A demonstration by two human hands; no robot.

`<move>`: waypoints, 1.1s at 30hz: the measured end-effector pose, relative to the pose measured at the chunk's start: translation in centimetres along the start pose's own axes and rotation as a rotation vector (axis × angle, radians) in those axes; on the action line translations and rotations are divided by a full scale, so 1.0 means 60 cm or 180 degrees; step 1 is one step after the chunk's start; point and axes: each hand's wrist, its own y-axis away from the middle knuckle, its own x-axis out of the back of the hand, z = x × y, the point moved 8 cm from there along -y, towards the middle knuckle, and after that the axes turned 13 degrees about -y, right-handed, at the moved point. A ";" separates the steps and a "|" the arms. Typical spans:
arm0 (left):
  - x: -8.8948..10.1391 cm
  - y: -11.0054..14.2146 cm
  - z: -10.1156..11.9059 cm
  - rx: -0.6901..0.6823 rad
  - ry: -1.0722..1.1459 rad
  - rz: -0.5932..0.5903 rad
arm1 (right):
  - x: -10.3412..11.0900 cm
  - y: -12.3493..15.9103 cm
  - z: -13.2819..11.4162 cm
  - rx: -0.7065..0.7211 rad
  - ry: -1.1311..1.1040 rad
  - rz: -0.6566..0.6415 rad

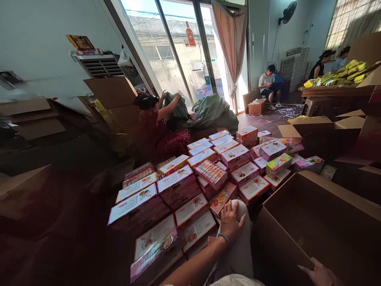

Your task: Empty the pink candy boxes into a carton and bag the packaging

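Note:
My left hand (230,220), with a beaded bracelet on its wrist, lies on my raised knee, fingers spread and holding nothing. Just beyond its fingertips is an orange and pink box with a grapefruit picture (224,197). At the lower right, my right hand (320,274) grips the near edge of an open cardboard box (282,230); part of this hand is cut off by the frame. The visible inside of the cardboard box is dark. Stacks of printed fruit boxes (178,180) in white, purple and orange spread ahead of my knee, and a green one (279,163) sits on top.
A person (151,119) sits beyond the stacks, hands on a large green sack (212,111). Another person (269,85) sits by the far wall. More open cartons (318,125) stand at right, near a table (333,91) heaped with yellow packets. Two people sit behind it.

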 end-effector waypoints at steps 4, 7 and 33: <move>-0.004 -0.001 0.001 0.0003 -0.0057 0.0013 | 0.000 0.007 -0.003 0.0018 -0.0035 -0.0087; -0.008 -0.002 0.001 -0.0014 -0.0115 0.0141 | 0.002 0.015 -0.008 0.0002 -0.0046 -0.0179; -0.003 -0.001 0.004 -0.0036 -0.0069 0.0074 | -0.008 -0.005 0.005 0.0001 -0.0206 0.0015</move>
